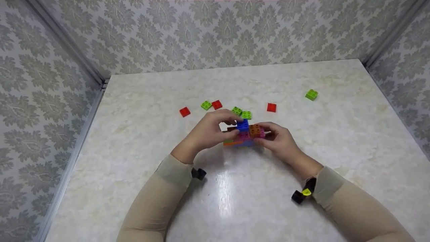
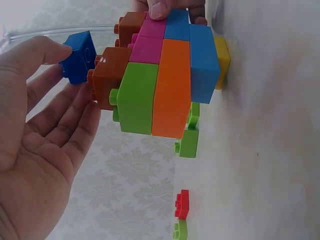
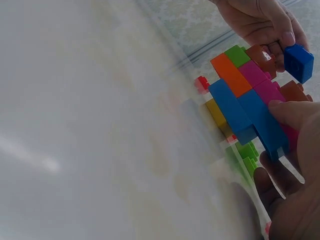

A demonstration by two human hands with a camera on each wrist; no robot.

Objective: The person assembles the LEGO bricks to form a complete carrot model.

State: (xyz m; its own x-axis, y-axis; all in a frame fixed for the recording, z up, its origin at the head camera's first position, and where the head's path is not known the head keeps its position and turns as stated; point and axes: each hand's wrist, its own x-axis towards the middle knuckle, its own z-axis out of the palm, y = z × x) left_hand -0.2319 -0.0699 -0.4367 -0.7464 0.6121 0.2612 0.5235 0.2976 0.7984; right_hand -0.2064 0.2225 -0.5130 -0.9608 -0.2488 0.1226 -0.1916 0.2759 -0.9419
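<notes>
My left hand [image 1: 210, 131] pinches a dark blue brick [image 2: 80, 57] between thumb and fingers, over a gap between two brown bricks [image 2: 111, 77] on top of a block build. My right hand [image 1: 280, 139] grips the right end of that build, its thumb on a pink brick [image 3: 270, 92]. Below the brown bricks lies a row of green [image 2: 137, 97] and pink. Under it come an orange brick [image 2: 172, 90] and blue bricks [image 3: 230, 107], with a yellow brick [image 3: 218, 117] at the bottom. The left fingertips are right beside the nearer brown brick in the left wrist view.
Behind the build lie loose green bricks [image 1: 246, 115]. Farther left are a red brick [image 1: 217, 104], a green brick [image 1: 206, 105] and another red piece [image 1: 184, 112]. To the right are a red piece [image 1: 271, 107] and a green brick [image 1: 311, 94]. Patterned walls border the pale table [image 1: 151, 101].
</notes>
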